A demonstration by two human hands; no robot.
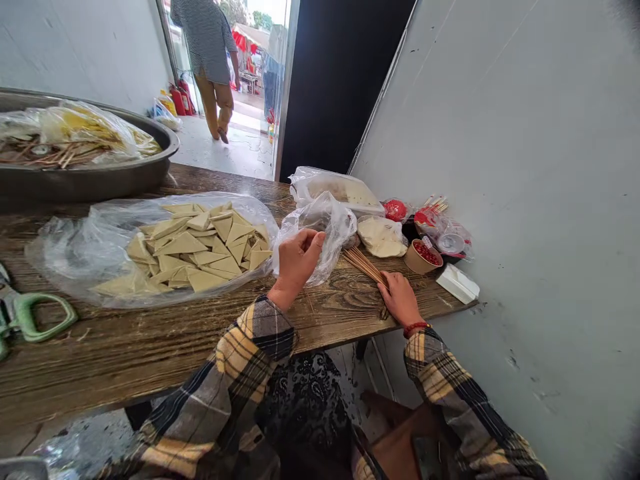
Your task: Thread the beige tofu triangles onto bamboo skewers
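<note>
R hand (400, 299) lies over near ends of thin brown wooden sticks (364, 264) on the dark wood-grain worktop (200, 340); can't tell if gripping. L hand (299, 263) is curled by a crumpled clear plastic bag (336, 227), grip unclear. Prob. step: taking a stick; next likely needs a single-stick pinch. Pale beige triangular slices (197, 250) sit left. Front edge v. close; bare room btwn hands.
</note>
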